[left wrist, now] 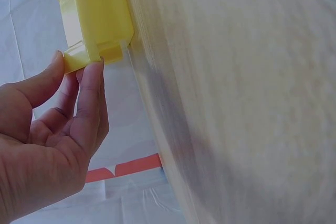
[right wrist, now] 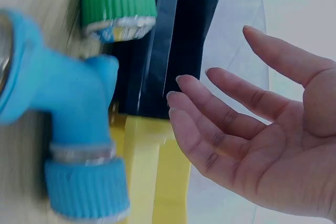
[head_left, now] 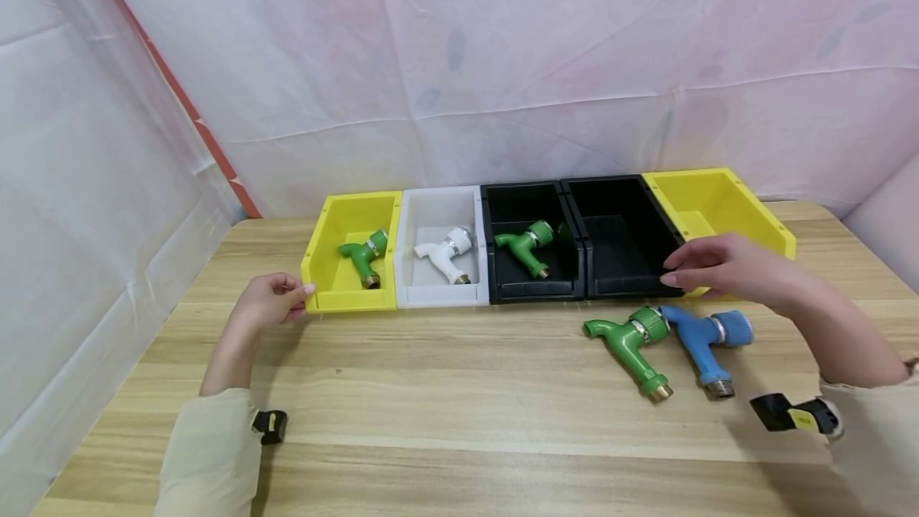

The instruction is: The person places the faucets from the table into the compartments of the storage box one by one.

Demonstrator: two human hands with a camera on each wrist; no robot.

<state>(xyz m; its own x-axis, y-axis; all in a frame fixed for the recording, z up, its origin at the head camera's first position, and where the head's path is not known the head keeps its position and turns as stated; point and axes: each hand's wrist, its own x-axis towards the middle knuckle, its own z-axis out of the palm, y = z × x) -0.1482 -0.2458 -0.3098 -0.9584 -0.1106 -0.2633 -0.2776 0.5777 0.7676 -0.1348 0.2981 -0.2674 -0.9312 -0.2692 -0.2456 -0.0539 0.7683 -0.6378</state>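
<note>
At the front left corner of the leftmost yellow bin, my left hand pinches the rim between thumb and fingers, as the left wrist view shows on the yellow bin. My right hand hovers over the front of the right-hand yellow bin, beside the right black bin. Its fingers are loosely bent and hold nothing. Below it on the table lie a green tap and a blue tap, the blue one large in the right wrist view.
Between these bins stand a white bin with a white tap and a black bin with a green tap. Another green tap lies in the leftmost yellow bin. A cloth curtain hangs behind the wooden table.
</note>
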